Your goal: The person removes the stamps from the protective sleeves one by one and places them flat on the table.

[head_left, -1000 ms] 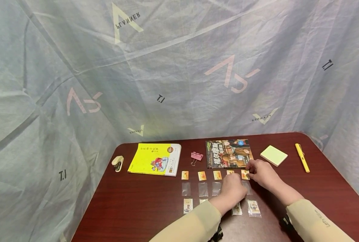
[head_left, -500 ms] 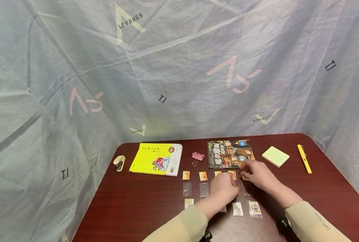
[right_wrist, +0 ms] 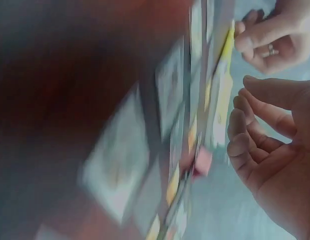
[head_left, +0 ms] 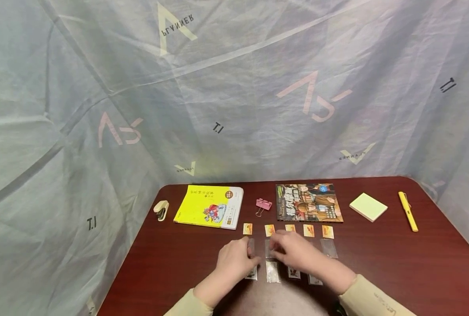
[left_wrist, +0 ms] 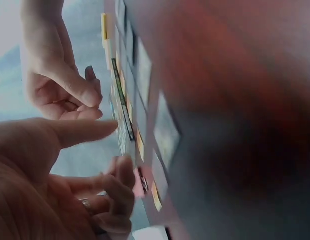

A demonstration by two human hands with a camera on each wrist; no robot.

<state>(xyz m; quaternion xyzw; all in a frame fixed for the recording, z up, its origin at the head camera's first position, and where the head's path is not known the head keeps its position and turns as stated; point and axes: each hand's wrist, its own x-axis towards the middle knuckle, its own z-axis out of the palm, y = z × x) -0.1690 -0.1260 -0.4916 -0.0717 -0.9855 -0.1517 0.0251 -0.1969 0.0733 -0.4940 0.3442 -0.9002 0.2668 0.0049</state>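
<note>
My left hand hovers at the left end of the rows, partly covering the first clear plastic bag and a bagged picture card. In the left wrist view that hand has its thumb out and its fingers loosely bent, holding nothing. My right hand is over the second and third columns, beside another clear bag. In the right wrist view its fingers are relaxed around bare air. Small orange cards form the far row; bagged picture cards form the near one.
Behind the rows lie a yellow book, a pink binder clip and a dark comic-style book. A pale green note pad and yellow pen lie at right. A small white stapler sits far left.
Both hands have swept left: the left from the fourth column to the first, the right from the rightmost orange card to the middle. The rightmost orange cards are now uncovered.
</note>
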